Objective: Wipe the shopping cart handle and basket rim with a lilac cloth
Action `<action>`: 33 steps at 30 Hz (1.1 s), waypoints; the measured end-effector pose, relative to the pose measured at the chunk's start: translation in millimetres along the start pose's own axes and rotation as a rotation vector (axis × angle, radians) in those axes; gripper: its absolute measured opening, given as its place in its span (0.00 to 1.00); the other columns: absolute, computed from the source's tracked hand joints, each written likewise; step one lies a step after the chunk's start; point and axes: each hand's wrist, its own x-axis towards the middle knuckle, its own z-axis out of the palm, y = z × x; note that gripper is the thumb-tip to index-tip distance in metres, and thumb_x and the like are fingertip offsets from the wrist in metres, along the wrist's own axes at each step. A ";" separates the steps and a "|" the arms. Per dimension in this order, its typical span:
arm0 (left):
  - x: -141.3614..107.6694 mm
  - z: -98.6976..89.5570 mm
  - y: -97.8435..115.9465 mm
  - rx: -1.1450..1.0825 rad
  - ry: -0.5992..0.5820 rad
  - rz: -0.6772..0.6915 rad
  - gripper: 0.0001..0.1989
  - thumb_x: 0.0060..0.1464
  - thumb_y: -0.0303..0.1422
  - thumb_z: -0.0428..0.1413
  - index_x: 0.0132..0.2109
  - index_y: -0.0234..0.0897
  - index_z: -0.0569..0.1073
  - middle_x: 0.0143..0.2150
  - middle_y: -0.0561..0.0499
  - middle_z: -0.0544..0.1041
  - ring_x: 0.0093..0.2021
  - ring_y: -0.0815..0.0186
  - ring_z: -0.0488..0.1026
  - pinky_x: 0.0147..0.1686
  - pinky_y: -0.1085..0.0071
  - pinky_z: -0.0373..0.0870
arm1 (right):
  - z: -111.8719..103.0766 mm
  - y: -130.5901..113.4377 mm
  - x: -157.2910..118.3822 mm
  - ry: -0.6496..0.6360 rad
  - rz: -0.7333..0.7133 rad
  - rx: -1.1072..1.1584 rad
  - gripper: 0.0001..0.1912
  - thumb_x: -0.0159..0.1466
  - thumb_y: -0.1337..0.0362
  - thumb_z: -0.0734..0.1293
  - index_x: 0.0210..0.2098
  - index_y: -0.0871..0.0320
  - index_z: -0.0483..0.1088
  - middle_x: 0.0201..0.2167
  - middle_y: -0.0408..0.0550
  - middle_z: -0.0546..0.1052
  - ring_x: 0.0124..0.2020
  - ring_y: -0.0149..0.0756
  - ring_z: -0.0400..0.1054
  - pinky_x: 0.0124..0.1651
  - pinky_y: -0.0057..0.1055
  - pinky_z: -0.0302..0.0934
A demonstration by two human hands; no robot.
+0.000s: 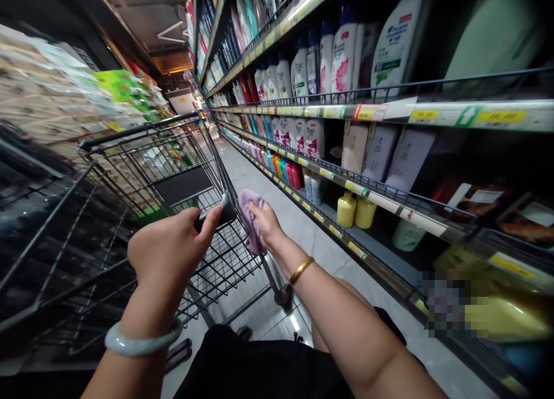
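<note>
Cloth (251, 220), pink, was pinched in right hand (267, 223) against cart (142, 174) corner; left hand (171, 252) wrapped shut around handle (216, 214). Wiping probably wanted steady cart, firm pressure along the frame.

- The left hand (171, 249) is raised in front of the body, back of the hand toward the camera, fingers curled closed and the thumb stretched out to the right.
- The left forearm rises from the lower left edge, wrist roughly straight.
- The right hand (265, 220) is further forward, fingers bent and pinched shut, knuckles pointing left.
- The right forearm runs diagonally from the lower right corner up to the wrist, elbow out of view.
</note>
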 end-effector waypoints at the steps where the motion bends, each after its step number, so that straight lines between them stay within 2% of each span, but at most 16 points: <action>1: -0.5 -0.2 -0.6 -0.005 0.004 0.003 0.33 0.64 0.61 0.39 0.26 0.40 0.65 0.20 0.51 0.61 0.22 0.67 0.47 0.31 0.66 0.38 | 5.9 -11.5 -1.9 -0.014 -0.004 0.081 0.15 0.63 0.55 0.68 0.46 0.56 0.71 0.41 0.48 0.81 0.46 0.39 0.76 0.55 0.38 0.70; 3: -2.0 -1.3 -1.8 -0.008 0.020 0.010 0.32 0.65 0.61 0.40 0.25 0.40 0.64 0.20 0.51 0.61 0.22 0.67 0.47 0.30 0.66 0.38 | 17.7 -37.9 -8.3 -0.080 -0.066 0.174 0.17 0.64 0.55 0.68 0.49 0.56 0.71 0.47 0.48 0.80 0.49 0.38 0.75 0.60 0.37 0.68; 6: -7.3 -3.8 -3.5 0.003 0.042 0.025 0.32 0.65 0.59 0.40 0.25 0.40 0.63 0.19 0.51 0.61 0.21 0.66 0.48 0.29 0.67 0.38 | 28.5 -64.2 -19.1 -0.204 -0.218 0.150 0.19 0.65 0.55 0.68 0.53 0.54 0.71 0.51 0.47 0.79 0.54 0.37 0.73 0.64 0.36 0.64; 8: -14.2 -5.7 -5.4 0.012 0.052 0.037 0.32 0.65 0.59 0.41 0.24 0.40 0.63 0.19 0.50 0.62 0.20 0.66 0.50 0.28 0.67 0.38 | 29.4 -63.9 -21.2 -0.219 -0.228 0.117 0.19 0.65 0.55 0.68 0.54 0.53 0.70 0.52 0.46 0.79 0.54 0.37 0.73 0.65 0.35 0.64; 12: -36.9 -11.0 -13.3 0.007 0.137 0.081 0.31 0.65 0.57 0.43 0.24 0.41 0.65 0.19 0.49 0.67 0.20 0.64 0.58 0.27 0.67 0.38 | 28.1 -45.4 -16.5 -0.183 -0.077 0.095 0.17 0.63 0.54 0.68 0.49 0.54 0.71 0.46 0.48 0.80 0.49 0.39 0.74 0.62 0.39 0.67; 15: -55.8 -16.7 -21.7 0.008 0.224 0.134 0.30 0.66 0.56 0.44 0.23 0.41 0.65 0.19 0.49 0.67 0.21 0.63 0.61 0.26 0.68 0.40 | 33.2 -56.2 -26.5 -0.148 -0.057 0.146 0.17 0.63 0.54 0.67 0.49 0.54 0.71 0.47 0.48 0.80 0.49 0.40 0.75 0.62 0.39 0.67; 17: -65.2 -20.5 -27.6 0.007 0.243 0.169 0.30 0.66 0.55 0.44 0.23 0.41 0.65 0.18 0.50 0.66 0.20 0.63 0.60 0.26 0.68 0.40 | 36.3 -78.5 -41.0 -0.212 -0.160 0.152 0.16 0.65 0.55 0.66 0.49 0.53 0.73 0.48 0.47 0.80 0.50 0.40 0.75 0.62 0.39 0.67; 19: -70.8 -23.0 -32.9 -0.007 0.246 0.203 0.30 0.66 0.54 0.44 0.22 0.41 0.64 0.17 0.51 0.66 0.20 0.63 0.60 0.26 0.68 0.41 | 36.1 -101.3 -53.4 -0.356 -0.317 0.063 0.13 0.65 0.56 0.66 0.46 0.53 0.75 0.45 0.46 0.80 0.49 0.41 0.74 0.59 0.39 0.69; 22: -73.1 -24.2 -37.6 -0.025 0.262 0.243 0.29 0.67 0.53 0.44 0.23 0.41 0.65 0.18 0.51 0.67 0.20 0.63 0.62 0.25 0.67 0.43 | 29.9 -113.1 -53.7 -0.524 -0.508 -0.126 0.11 0.65 0.57 0.66 0.43 0.52 0.76 0.43 0.46 0.80 0.47 0.43 0.74 0.58 0.42 0.68; 24: -72.6 -24.3 -37.3 -0.018 0.262 0.241 0.29 0.67 0.53 0.45 0.23 0.41 0.65 0.18 0.51 0.67 0.20 0.63 0.63 0.25 0.67 0.43 | 26.5 -103.4 -43.0 -0.504 -0.534 -0.189 0.13 0.65 0.55 0.67 0.46 0.52 0.76 0.47 0.47 0.80 0.51 0.45 0.73 0.61 0.43 0.66; 28: -70.6 -24.4 -33.1 0.007 0.219 0.202 0.27 0.66 0.52 0.47 0.24 0.41 0.68 0.19 0.50 0.68 0.22 0.63 0.64 0.26 0.67 0.42 | 33.5 -81.4 -32.7 -0.187 -0.315 -0.065 0.17 0.67 0.55 0.66 0.52 0.53 0.72 0.50 0.48 0.80 0.53 0.43 0.73 0.62 0.41 0.66; 29: -70.1 -23.9 -33.0 0.007 0.216 0.198 0.26 0.66 0.51 0.47 0.24 0.41 0.69 0.20 0.49 0.69 0.22 0.63 0.64 0.26 0.67 0.41 | 37.4 -81.4 -36.5 -0.159 -0.286 -0.002 0.17 0.67 0.55 0.65 0.53 0.53 0.72 0.51 0.48 0.80 0.53 0.42 0.73 0.62 0.40 0.66; 31: -69.2 -21.7 -35.1 0.001 0.220 0.191 0.26 0.65 0.51 0.48 0.24 0.40 0.69 0.20 0.49 0.70 0.23 0.62 0.65 0.27 0.66 0.42 | 44.0 -86.5 -47.8 -0.226 -0.312 0.062 0.17 0.69 0.55 0.65 0.55 0.52 0.72 0.55 0.48 0.79 0.56 0.41 0.72 0.64 0.38 0.64; 33: -68.5 -18.5 -39.5 -0.005 0.230 0.183 0.25 0.65 0.50 0.48 0.25 0.41 0.69 0.21 0.48 0.71 0.25 0.62 0.67 0.27 0.66 0.43 | 45.5 -88.4 -55.9 -0.301 -0.379 0.000 0.18 0.69 0.54 0.66 0.55 0.50 0.73 0.56 0.47 0.78 0.58 0.42 0.72 0.65 0.38 0.63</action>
